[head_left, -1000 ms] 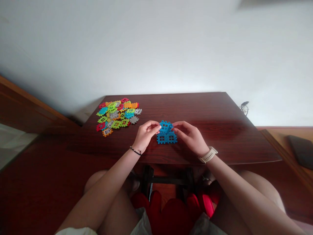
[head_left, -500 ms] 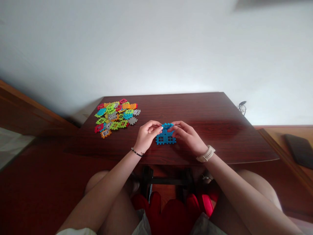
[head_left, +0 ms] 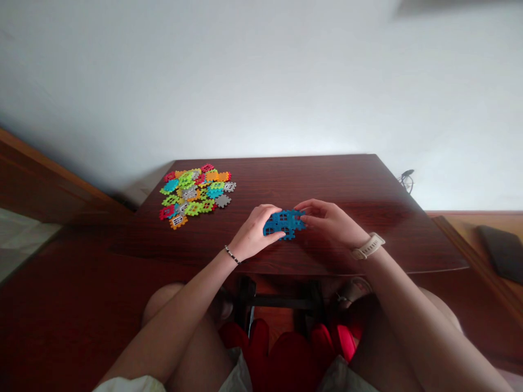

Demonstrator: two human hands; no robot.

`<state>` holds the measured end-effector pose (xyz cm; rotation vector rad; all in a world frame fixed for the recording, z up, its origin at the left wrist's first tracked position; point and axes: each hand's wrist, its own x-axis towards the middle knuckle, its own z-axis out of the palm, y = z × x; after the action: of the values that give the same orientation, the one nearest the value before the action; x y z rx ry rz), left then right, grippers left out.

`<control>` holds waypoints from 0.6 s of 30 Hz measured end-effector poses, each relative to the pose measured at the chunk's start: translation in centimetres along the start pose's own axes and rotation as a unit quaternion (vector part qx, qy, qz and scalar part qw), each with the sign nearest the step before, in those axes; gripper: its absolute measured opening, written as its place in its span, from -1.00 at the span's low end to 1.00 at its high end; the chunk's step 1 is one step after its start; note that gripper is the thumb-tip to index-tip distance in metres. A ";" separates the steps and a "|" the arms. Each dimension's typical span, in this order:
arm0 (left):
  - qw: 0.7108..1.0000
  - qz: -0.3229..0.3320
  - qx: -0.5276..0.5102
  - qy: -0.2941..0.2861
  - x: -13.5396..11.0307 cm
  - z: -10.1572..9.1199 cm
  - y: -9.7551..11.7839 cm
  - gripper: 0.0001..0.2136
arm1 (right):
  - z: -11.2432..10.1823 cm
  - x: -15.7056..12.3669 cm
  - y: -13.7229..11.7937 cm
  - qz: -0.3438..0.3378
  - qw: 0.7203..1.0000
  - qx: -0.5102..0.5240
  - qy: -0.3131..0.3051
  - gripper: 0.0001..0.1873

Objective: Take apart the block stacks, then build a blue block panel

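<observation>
Several blue interlocking building tiles (head_left: 283, 222) with window cut-outs are joined into one panel near the front middle of the table. My left hand (head_left: 261, 228) grips the panel's left side, with the thumb along its near edge and the fingers at its far edge. At the right end, my right hand (head_left: 322, 216) pinches a blue tile that sticks out from the panel. The fingertips partly cover that tile, so its outline is not fully seen.
A pile of loose tiles (head_left: 192, 196) in red, green, orange, grey and blue lies on the table's (head_left: 327, 182) left side. The white wall (head_left: 261, 81) stands behind the table. A black cable (head_left: 406, 177) hangs past its right edge, and a dark flat object (head_left: 500, 247) lies farther right.
The blue panel has been turned, so the projecting tile now points right instead of away from me. My left hand has spread around the panel's side, and my right hand has moved rightward.
</observation>
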<state>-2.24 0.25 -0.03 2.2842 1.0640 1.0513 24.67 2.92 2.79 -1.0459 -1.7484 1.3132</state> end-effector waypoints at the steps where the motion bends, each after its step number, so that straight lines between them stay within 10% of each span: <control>1: 1.000 0.003 0.019 -0.015 -0.1 0.2 -0.3 -0.44 | -0.6 -0.1 0.1 0.005 1.000 -0.016 -0.018 -0.64; 18: 0.983 -0.011 0.131 -0.127 0.8 1.6 -2.8 -0.13 | -1.6 -1.0 1.7 0.062 0.973 -0.222 -0.008 -0.80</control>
<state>-2.00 2.55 -2.42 2.5203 1.1731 0.6181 26.81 2.87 1.47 -1.4110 -2.0733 1.0206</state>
